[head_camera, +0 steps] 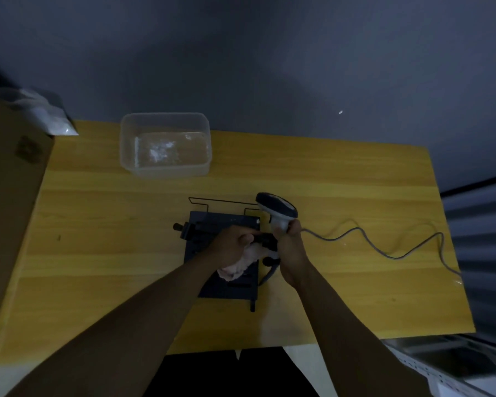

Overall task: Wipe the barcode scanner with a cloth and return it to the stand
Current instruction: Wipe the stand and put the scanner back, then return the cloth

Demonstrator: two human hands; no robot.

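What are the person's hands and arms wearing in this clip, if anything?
Nothing visible: the left hand and right hand are bare, with no gloves, rings or watch that the dim picture shows. Both forearms are bare as far as the frame's lower edge, with no sleeve in view.

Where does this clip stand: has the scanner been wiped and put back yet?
Done: the scanner is off the stand, gripped at its handle by the right hand. In hand: the left hand holds the cloth just beside it; whether any wiping is done can't be told. Left: returning it to the stand.
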